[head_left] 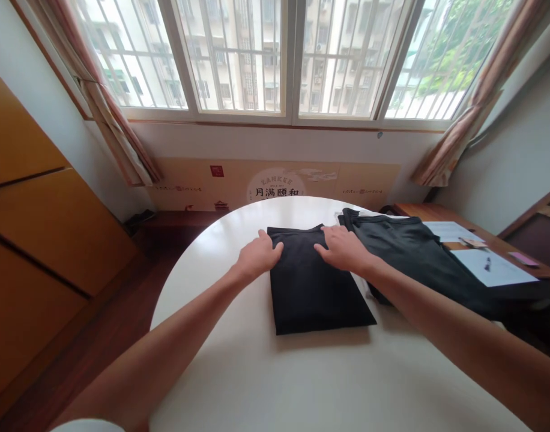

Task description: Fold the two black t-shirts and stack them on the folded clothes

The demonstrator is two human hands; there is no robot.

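A folded black garment [313,288] lies as a flat rectangle on the round white table [302,384]. My left hand [259,255] rests on its far left corner with the fingers curled over the edge. My right hand [342,247] lies flat on its far right corner, fingers stretched out and pressing on the cloth. Neither hand lifts the garment.
A second dark garment [414,252] lies spread out to the right, reaching the table's right edge. Beyond it a wooden desk [430,211] carries white papers [489,267]. Orange cabinets [36,240] stand on the left. A barred window [293,57] with curtains faces me.
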